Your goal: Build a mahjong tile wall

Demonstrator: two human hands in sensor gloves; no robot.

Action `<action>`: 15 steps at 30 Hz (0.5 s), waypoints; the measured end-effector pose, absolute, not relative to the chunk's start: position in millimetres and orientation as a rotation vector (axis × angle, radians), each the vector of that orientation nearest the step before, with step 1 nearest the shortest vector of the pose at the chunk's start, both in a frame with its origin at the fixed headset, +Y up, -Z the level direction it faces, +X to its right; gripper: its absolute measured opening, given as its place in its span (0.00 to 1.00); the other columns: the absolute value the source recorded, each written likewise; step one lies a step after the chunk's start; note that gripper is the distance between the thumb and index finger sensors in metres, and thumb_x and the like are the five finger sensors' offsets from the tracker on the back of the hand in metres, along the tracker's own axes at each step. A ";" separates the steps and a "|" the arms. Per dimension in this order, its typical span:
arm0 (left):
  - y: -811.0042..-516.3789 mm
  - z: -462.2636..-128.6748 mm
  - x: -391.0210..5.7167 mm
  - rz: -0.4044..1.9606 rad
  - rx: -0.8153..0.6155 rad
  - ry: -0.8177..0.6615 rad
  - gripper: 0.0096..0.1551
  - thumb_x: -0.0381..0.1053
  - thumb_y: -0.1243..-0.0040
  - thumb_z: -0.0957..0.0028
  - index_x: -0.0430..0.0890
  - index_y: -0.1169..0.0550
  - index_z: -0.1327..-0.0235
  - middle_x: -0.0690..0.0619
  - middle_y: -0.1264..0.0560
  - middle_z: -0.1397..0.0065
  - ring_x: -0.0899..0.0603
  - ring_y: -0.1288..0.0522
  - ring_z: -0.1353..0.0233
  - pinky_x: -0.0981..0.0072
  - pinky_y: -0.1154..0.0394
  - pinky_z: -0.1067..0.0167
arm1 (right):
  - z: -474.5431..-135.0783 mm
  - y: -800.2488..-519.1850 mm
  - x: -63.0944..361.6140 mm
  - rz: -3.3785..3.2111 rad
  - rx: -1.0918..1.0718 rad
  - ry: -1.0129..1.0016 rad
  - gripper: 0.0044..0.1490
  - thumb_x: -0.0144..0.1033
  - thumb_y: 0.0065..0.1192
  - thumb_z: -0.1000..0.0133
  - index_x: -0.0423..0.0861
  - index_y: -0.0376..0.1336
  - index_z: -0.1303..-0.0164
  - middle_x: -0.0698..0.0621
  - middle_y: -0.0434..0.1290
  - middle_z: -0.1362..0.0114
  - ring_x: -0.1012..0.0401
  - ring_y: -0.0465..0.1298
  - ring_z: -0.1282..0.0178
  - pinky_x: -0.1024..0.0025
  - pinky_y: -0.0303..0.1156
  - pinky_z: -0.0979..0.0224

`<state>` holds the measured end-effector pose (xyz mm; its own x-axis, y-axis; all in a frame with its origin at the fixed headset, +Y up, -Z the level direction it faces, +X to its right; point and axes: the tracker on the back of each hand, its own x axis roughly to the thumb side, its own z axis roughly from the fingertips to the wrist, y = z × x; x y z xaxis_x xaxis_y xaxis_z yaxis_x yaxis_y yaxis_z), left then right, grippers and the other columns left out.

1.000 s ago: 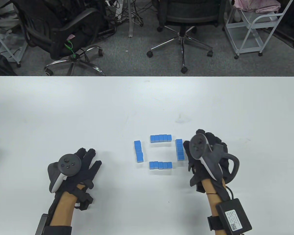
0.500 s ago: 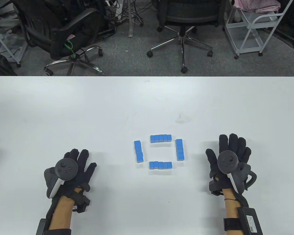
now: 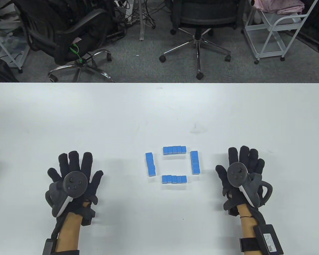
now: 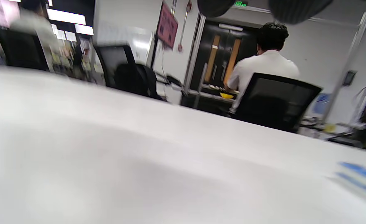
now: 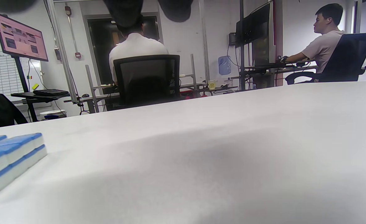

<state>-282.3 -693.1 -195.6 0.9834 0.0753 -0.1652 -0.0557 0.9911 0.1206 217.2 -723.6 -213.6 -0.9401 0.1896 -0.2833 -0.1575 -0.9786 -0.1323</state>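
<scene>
The white bench (image 3: 159,114) carries both gloved hands at its near edge, palms down, fingers straight and spread, holding nothing. The left hand (image 3: 73,178) and the right hand (image 3: 240,172) lie flat, well apart. Between them, a little farther, four short rows of blue mahjong tiles (image 3: 173,164) form a square. Beyond the bench stand office chairs (image 3: 199,24).

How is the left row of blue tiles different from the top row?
The left row runs away from the person; the top row runs side to side. The left row looks a bit crooked near its near end; the top row looks straight. Both are blue-backed tiles, stacked two high, with no hand touching them.
</scene>
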 end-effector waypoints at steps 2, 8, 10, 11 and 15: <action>-694.0 -198.3 -274.1 -0.038 0.093 0.162 0.46 0.76 0.62 0.49 0.69 0.57 0.18 0.58 0.71 0.14 0.42 0.78 0.18 0.30 0.76 0.31 | -213.3 -724.4 216.1 2.945 -0.438 -0.159 0.51 0.70 0.45 0.60 0.61 0.46 0.25 0.49 0.42 0.13 0.49 0.36 0.15 0.44 0.32 0.19; -737.0 -204.4 -264.7 -0.041 -0.007 0.169 0.46 0.78 0.65 0.51 0.74 0.63 0.22 0.65 0.77 0.18 0.45 0.82 0.19 0.33 0.81 0.32 | -213.3 -730.9 217.1 3.022 -0.462 -0.112 0.52 0.72 0.43 0.61 0.63 0.44 0.25 0.49 0.38 0.14 0.48 0.32 0.16 0.43 0.28 0.21; -741.4 -204.0 -268.3 -0.058 -0.072 0.188 0.46 0.79 0.66 0.52 0.74 0.63 0.22 0.65 0.78 0.18 0.46 0.83 0.20 0.34 0.82 0.33 | -214.4 -733.2 217.0 3.047 -0.471 -0.079 0.52 0.73 0.42 0.61 0.64 0.44 0.25 0.48 0.36 0.14 0.47 0.31 0.17 0.42 0.26 0.22; -740.8 -204.6 -269.7 -0.053 -0.061 0.186 0.46 0.79 0.66 0.52 0.74 0.63 0.21 0.65 0.77 0.18 0.45 0.82 0.19 0.33 0.81 0.33 | -214.6 -734.4 216.7 3.058 -0.477 -0.073 0.53 0.73 0.41 0.61 0.64 0.43 0.25 0.48 0.35 0.14 0.47 0.31 0.17 0.42 0.26 0.22; -740.8 -204.4 -267.9 0.021 -0.061 0.173 0.46 0.78 0.66 0.52 0.75 0.62 0.21 0.66 0.77 0.17 0.46 0.82 0.19 0.34 0.82 0.32 | -216.7 -740.1 213.7 3.096 -0.492 -0.037 0.53 0.73 0.40 0.62 0.64 0.43 0.25 0.47 0.34 0.15 0.47 0.29 0.18 0.41 0.24 0.23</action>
<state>-267.9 -740.8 -204.4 0.9848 0.0161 -0.1732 -0.0266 0.9979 -0.0585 213.7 -740.1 -216.7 -0.9507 0.0104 -0.3099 -0.0030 -0.9997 -0.0245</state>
